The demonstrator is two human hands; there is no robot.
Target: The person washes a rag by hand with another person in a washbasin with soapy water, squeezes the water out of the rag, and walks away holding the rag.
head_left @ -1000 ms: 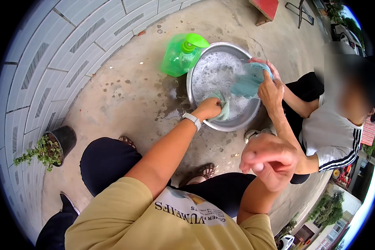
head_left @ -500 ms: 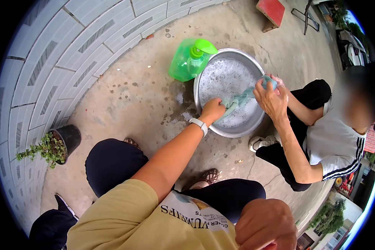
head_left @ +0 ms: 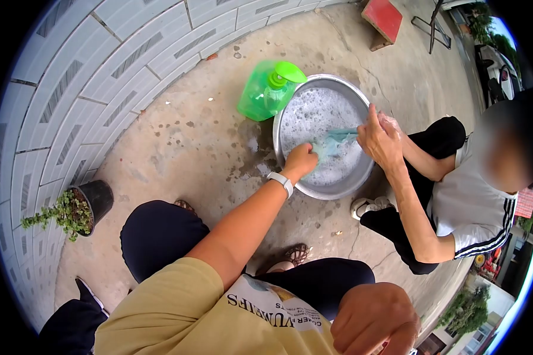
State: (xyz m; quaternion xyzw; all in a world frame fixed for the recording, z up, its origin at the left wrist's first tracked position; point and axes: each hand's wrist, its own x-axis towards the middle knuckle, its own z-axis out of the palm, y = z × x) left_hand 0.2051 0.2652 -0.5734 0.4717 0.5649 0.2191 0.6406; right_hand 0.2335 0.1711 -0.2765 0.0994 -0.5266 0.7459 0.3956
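Note:
My left hand (head_left: 301, 161), with a pale watch on its wrist, is closed on the end of a light blue-green cloth (head_left: 328, 147) at the near-left side of a metal basin (head_left: 282, 137) of suds. The cloth stretches across the foam towards another person's hands (head_left: 380, 141) at the basin's right rim; those hands partly hide its far end. Near my body at the lower right, my right hand (head_left: 374, 319) has its fingers curled in, and no object shows in it. A green pump bottle (head_left: 260, 97) stands against the basin's upper-left rim.
Across from me on the right sits the other person (head_left: 462, 189) in a white shirt. A potted plant (head_left: 98, 200) is by the tiled wall (head_left: 59, 106) on the left. A red stool (head_left: 384, 21) stands beyond the basin, and a dark shoe (head_left: 92, 296) shows at the lower left.
Over the last second the cloth has gone from the other person's raised hands down to the suds. My right hand has dropped from near the basin towards my lap. My left hand still grips cloth.

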